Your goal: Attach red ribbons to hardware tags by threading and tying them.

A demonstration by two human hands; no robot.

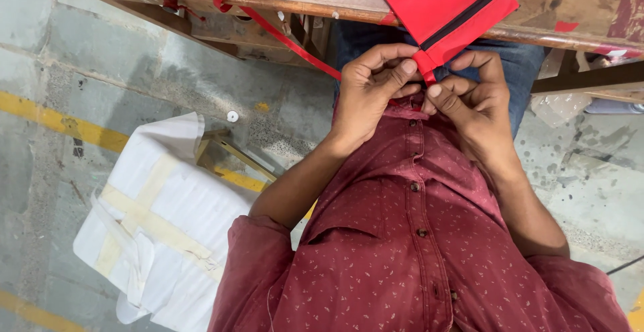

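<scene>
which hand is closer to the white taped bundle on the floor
Left. The left hand pinches the red pouch corner on the side toward the white taped bundle; the right hand grips the same corner farther from it.

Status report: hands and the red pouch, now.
Left hand and right hand both pinching the corner of the red pouch at the table edge. Black zipper closed. Red strap hanging loose alongside.
</scene>
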